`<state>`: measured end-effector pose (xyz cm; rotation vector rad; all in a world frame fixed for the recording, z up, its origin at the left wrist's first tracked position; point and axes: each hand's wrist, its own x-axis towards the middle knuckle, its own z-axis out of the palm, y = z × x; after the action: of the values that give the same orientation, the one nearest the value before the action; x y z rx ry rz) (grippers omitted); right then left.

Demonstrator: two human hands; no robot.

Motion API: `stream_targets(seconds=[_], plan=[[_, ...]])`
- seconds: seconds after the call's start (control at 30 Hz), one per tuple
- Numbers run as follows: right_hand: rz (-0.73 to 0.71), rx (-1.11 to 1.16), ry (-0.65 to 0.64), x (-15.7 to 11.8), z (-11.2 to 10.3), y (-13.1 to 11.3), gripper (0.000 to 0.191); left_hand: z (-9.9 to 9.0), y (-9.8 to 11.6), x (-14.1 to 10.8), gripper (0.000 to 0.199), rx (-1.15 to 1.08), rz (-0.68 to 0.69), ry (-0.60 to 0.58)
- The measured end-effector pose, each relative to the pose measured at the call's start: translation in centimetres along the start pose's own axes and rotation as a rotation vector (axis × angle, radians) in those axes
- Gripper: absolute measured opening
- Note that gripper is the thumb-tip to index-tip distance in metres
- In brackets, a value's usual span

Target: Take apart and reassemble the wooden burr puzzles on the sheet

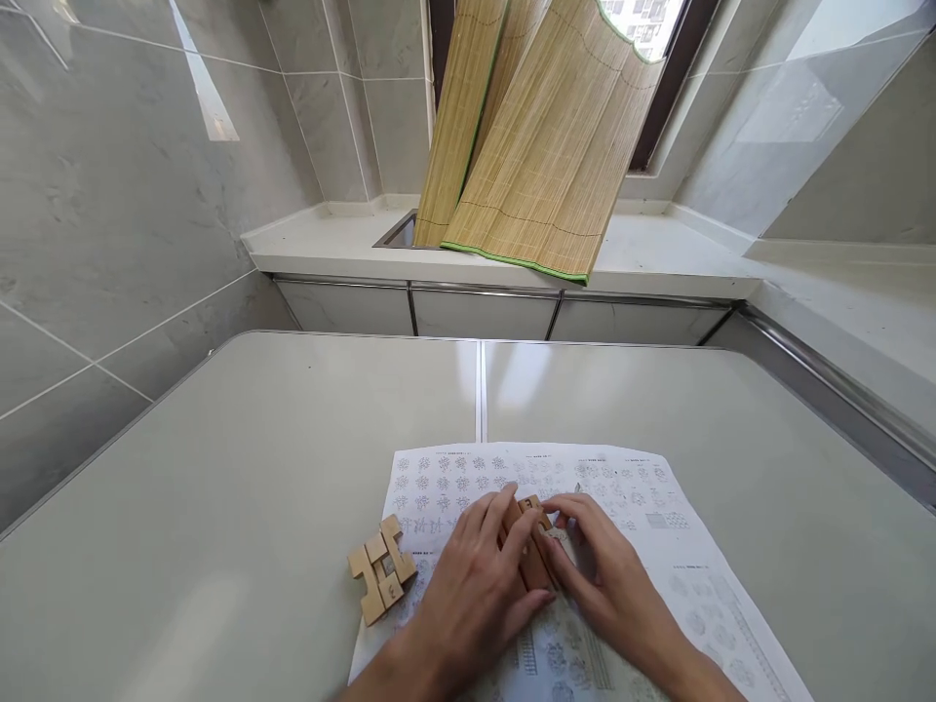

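Note:
On a large printed sheet (687, 546), brown wooden puzzle blocks (536, 565) lie between my two hands. My left hand (468, 575) reaches over them from the left, its fingers curled around their top and side and its thumb at the near end. From the right, my right hand (610, 575) closes its thumb and fingers against the blocks' right edge. The fingers cover much of the blocks, so how they fit together is partly hidden. To the left, several lighter notched wooden pieces (381, 568) sit joined together, partly over the sheet's left edge.
The pale table (241, 487) has a seam (481, 390) running away from me. Beyond it is a white window ledge (329, 239), where a bamboo mat (541, 146) with green edging hangs down. Grey tiled walls (146, 195) stand on both sides.

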<state>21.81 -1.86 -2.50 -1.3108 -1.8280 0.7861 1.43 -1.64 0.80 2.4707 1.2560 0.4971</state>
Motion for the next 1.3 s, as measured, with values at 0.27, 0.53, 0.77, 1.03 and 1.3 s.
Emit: stream_targets(seconds=[0.27, 0.53, 0.77, 1.03, 1.3], plan=[[-0.071, -0.152, -0.072, -0.2, -0.7, -0.1, 0.041, -0.2, -1.8, -1.4, 0.100, -0.032, -0.025, 0.066], [-0.081, -0.247, -0.046, 0.1, -0.8, 0.0, 0.040, -0.3, -2.6, -2.3, 0.098, -0.024, -0.030, 0.077], [-0.043, -0.267, 0.010, 0.1, -0.8, 1.1, 0.026, -0.3, -2.7, -2.2, 0.092, -0.002, -0.049, 0.128], [0.129, 0.004, 0.013, 0.3, -1.3, -0.1, 0.032, -1.8, -1.7, -2.4, 0.082, -0.361, -0.150, 0.226], [0.417, 0.637, -0.261, 0.1, -1.8, -2.2, 0.054, 0.2, -1.5, -3.0, 0.084, -0.655, -0.105, 0.303]])
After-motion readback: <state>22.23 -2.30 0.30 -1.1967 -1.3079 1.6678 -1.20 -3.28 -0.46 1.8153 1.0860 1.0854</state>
